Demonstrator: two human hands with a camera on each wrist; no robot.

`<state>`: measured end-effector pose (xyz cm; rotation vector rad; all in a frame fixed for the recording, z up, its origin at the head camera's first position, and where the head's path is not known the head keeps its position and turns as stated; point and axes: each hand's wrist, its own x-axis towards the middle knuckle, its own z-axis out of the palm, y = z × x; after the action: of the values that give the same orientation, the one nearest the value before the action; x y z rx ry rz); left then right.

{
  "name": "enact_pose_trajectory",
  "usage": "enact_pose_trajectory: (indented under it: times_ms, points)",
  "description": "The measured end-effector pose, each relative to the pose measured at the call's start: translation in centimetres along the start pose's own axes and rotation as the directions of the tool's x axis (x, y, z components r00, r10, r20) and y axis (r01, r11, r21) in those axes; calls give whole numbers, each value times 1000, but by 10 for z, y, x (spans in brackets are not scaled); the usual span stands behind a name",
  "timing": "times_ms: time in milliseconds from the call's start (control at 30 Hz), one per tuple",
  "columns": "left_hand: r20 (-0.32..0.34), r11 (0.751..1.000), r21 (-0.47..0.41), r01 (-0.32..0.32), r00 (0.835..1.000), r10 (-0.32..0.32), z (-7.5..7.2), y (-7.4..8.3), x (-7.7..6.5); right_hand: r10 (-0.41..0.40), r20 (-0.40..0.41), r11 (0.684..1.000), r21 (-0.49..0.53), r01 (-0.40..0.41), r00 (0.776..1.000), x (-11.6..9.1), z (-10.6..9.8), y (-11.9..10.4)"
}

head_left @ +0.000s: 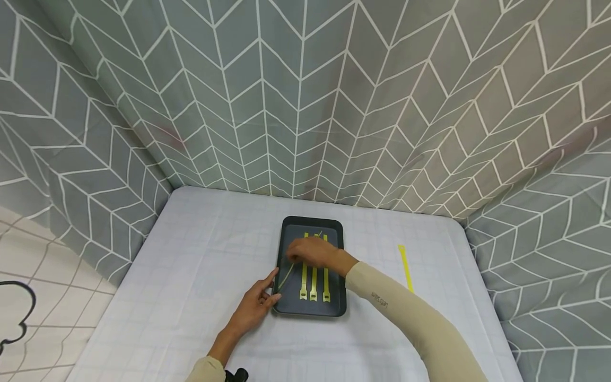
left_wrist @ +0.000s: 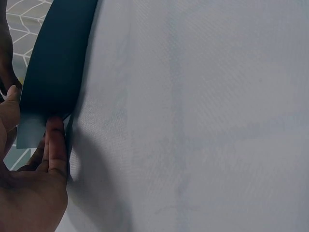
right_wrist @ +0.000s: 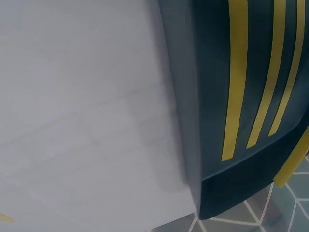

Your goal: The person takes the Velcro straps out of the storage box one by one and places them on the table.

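A dark rectangular tray [head_left: 310,313] lies on the white-covered table. Inside it, three yellow strap-like cable ties [head_left: 313,281] with slotted heads lie side by side; the right wrist view shows their tail ends [right_wrist: 236,96]. My right hand [head_left: 310,251] is over the tray and pinches another yellow cable tie [head_left: 287,276], which slants down toward the tray's left wall. That tie's tip [right_wrist: 292,164] shows at the right edge of the right wrist view. My left hand [head_left: 255,302] holds the tray's left rim, with fingers [left_wrist: 57,145] against its outer wall.
One more yellow cable tie [head_left: 406,268] lies on the table right of the tray, partly behind my right forearm. The white tablecloth [head_left: 205,239] spreads around the tray. Grey patterned curtains [head_left: 296,106] stand behind the table and at its sides.
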<state>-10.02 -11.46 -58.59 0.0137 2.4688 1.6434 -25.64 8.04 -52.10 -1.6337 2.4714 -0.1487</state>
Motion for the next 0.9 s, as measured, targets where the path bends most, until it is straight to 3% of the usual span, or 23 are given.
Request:
enact_pose_trajectory:
  times_ms: [400, 900]
  points:
    - [-13, 1000, 4, 6, 1000, -6, 1, 2, -1, 31, -66, 994, 102, -24, 997, -13, -7, 12]
    - [-15, 1000, -10, 12, 1000, -13, 1, 2, -2, 84, -192, 981, 187, -47, 978, -32, -14, 25]
